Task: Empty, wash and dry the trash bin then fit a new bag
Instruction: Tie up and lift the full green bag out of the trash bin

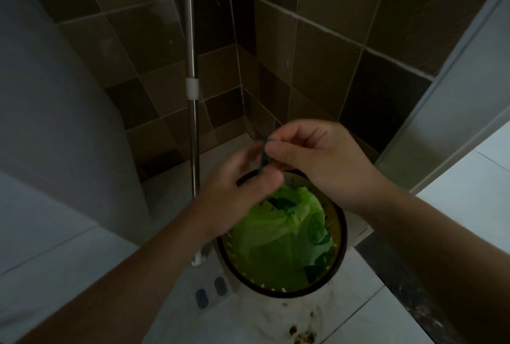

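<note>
A round dark trash bin (340, 250) stands on the tiled floor in a corner, with a green plastic bag (278, 236) bunched inside it. Above the bin's far rim, my left hand (237, 192) and my right hand (317, 159) meet. Both pinch the twisted dark-green ends of the bag (264, 154), which rise from the bag's top. My left hand is blurred.
A metal mop pole (193, 73) stands against the brown tiled wall (345, 48), its flat white mop head (212, 288) on the floor left of the bin. A white appliance (55, 101) fills the left. Brown stains (300, 335) mark the floor in front.
</note>
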